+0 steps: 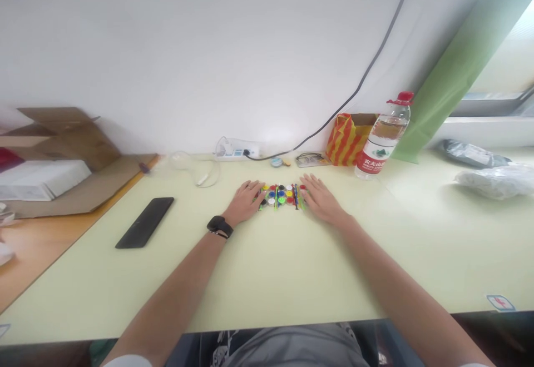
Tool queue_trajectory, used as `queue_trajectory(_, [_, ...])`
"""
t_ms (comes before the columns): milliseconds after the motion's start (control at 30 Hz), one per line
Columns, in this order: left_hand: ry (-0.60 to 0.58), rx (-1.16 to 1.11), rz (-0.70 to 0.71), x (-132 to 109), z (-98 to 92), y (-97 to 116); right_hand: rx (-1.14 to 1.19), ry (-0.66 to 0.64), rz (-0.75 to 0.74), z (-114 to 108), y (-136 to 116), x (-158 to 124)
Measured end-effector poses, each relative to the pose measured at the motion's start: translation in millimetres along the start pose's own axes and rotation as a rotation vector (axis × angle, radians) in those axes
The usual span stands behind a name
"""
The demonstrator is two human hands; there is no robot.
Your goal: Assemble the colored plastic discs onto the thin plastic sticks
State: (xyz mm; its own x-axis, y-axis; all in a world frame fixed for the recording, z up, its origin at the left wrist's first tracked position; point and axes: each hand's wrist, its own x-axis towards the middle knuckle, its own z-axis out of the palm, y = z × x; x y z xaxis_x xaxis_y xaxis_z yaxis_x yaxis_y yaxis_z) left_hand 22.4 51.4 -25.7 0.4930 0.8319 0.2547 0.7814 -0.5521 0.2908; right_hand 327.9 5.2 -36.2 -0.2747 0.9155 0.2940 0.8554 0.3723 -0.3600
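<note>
Several small round discs [281,194] in red, yellow, blue, green, black and white lie in rows on the pale green table [287,278]. Thin coloured sticks [276,197] stand out between the rows, in green and dark blue. My left hand [247,200] rests palm down at the left end of the group, its fingers stretched out and partly covering the nearest pieces. At the right end lies my right hand [322,198], flat with fingers extended, touching or nearly touching the outermost pieces. Neither hand grips anything that I can see. A black watch [220,226] is on my left wrist.
A black phone-like slab [144,223] lies at left, near an opened cardboard box [79,139]. Along the wall are a power strip [237,150], glasses [309,158], a red-and-yellow striped bag [347,140] and a large water bottle [384,139]. Plastic packets [496,180] lie far right.
</note>
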Motion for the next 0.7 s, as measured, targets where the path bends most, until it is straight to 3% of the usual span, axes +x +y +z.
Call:
queue_trajectory(200, [0.014, 0.007, 0.041, 2.3, 3.0, 8.0, -0.065, -0.090, -0.203, 12.4, -41.9, -2.0])
queue_trajectory(700, [-0.001, -0.011, 0.047, 4.9, 3.8, 6.3, -0.173, -0.093, -0.232, 17.1, -51.0, 4.1])
